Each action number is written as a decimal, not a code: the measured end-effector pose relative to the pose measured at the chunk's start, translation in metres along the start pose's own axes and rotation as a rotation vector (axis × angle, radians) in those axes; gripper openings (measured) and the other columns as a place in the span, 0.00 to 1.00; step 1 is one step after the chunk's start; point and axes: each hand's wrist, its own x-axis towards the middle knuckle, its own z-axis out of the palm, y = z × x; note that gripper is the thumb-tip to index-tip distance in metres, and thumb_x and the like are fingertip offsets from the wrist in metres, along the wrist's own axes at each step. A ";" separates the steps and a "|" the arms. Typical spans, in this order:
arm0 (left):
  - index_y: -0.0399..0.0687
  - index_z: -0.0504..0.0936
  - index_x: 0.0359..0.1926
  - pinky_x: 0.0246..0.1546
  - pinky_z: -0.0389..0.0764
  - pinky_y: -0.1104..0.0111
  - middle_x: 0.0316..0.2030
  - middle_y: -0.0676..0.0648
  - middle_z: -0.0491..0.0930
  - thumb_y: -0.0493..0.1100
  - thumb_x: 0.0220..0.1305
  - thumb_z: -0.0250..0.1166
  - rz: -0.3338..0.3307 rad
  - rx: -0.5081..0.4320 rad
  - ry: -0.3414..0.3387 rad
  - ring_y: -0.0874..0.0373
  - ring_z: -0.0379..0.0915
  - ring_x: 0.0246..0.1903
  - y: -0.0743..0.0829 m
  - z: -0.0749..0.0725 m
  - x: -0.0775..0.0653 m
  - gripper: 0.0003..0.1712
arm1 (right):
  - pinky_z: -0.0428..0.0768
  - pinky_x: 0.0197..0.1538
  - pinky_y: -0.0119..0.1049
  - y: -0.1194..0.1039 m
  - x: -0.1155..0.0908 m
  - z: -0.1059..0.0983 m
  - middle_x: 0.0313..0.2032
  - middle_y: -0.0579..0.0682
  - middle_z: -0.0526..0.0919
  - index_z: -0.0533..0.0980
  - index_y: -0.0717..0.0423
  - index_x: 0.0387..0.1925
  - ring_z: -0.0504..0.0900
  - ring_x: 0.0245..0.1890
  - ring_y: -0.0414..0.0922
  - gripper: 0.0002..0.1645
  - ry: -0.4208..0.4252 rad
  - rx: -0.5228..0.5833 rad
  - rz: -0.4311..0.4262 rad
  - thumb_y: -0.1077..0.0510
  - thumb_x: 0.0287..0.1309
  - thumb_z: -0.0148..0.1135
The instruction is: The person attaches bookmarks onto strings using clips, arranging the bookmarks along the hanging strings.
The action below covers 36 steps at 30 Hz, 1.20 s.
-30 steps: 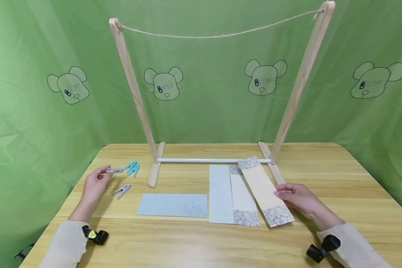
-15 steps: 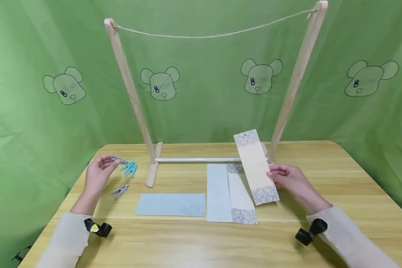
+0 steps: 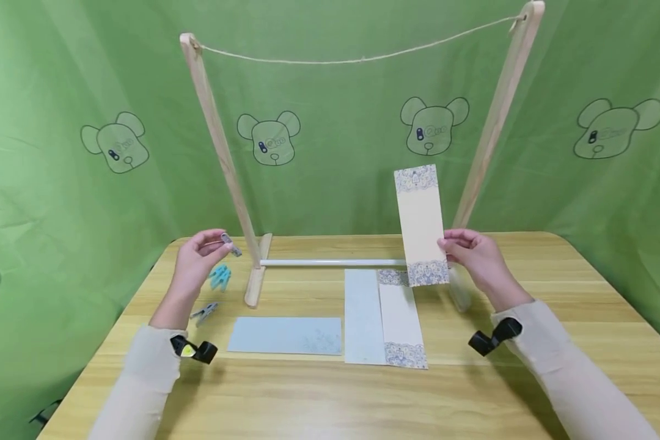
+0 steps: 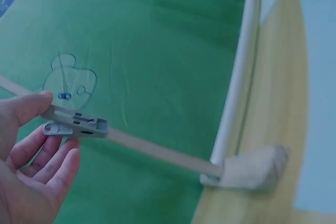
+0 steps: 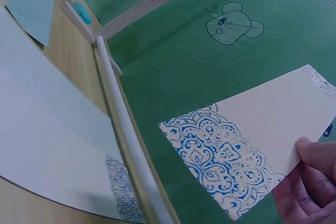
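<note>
The wooden table (image 3: 330,406) bears blue clips (image 3: 220,278) and a grey clip (image 3: 204,313) below the left hand (image 3: 198,261); left of the right hand's (image 3: 481,263) grip and lower lie a patterned card (image 3: 400,319), an upright-lying pale card (image 3: 362,318), then a sideways blue card (image 3: 283,335).

Head view forward-down, farther; wrist views close, sharing white rod (image 4: 236,80).

Card (image 5: 262,129) corner cropped, stand foot (image 4: 252,170) apparently blurred

faint "Qoo" lettering (image 3: 436,131), on bear faces (image 3: 429,116), green curtain (image 3: 335,195)
</note>
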 end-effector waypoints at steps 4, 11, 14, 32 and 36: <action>0.38 0.72 0.57 0.47 0.78 0.76 0.44 0.51 0.78 0.42 0.59 0.67 0.009 0.034 -0.085 0.66 0.76 0.42 0.014 0.013 0.008 0.27 | 0.82 0.37 0.24 -0.007 0.008 0.003 0.29 0.37 0.83 0.78 0.48 0.35 0.80 0.30 0.33 0.07 0.034 0.076 -0.027 0.62 0.56 0.65; 0.43 0.75 0.56 0.48 0.78 0.70 0.45 0.48 0.79 0.44 0.58 0.68 0.059 0.075 -0.199 0.61 0.76 0.42 0.046 0.036 0.022 0.26 | 0.82 0.34 0.24 -0.021 0.020 0.010 0.28 0.39 0.83 0.80 0.49 0.33 0.80 0.28 0.33 0.07 0.075 0.128 -0.101 0.64 0.54 0.66; 0.42 0.75 0.56 0.48 0.78 0.70 0.43 0.50 0.80 0.42 0.57 0.68 0.088 0.060 -0.213 0.61 0.76 0.40 0.061 0.045 0.029 0.25 | 0.81 0.33 0.23 -0.026 0.024 0.012 0.27 0.38 0.83 0.80 0.48 0.31 0.80 0.27 0.33 0.07 0.093 0.118 -0.133 0.64 0.54 0.67; 0.42 0.77 0.53 0.52 0.77 0.67 0.42 0.49 0.81 0.37 0.58 0.66 0.145 -0.084 -0.263 0.59 0.76 0.43 0.163 0.086 0.069 0.21 | 0.81 0.35 0.23 -0.059 0.039 0.019 0.29 0.37 0.84 0.80 0.49 0.35 0.80 0.29 0.34 0.08 0.177 0.037 -0.170 0.57 0.51 0.70; 0.43 0.77 0.54 0.54 0.76 0.65 0.45 0.47 0.80 0.38 0.59 0.66 0.178 -0.081 -0.275 0.58 0.75 0.45 0.187 0.093 0.073 0.21 | 0.80 0.35 0.22 -0.065 0.041 0.019 0.29 0.38 0.84 0.81 0.49 0.35 0.80 0.29 0.34 0.08 0.183 0.061 -0.178 0.58 0.51 0.70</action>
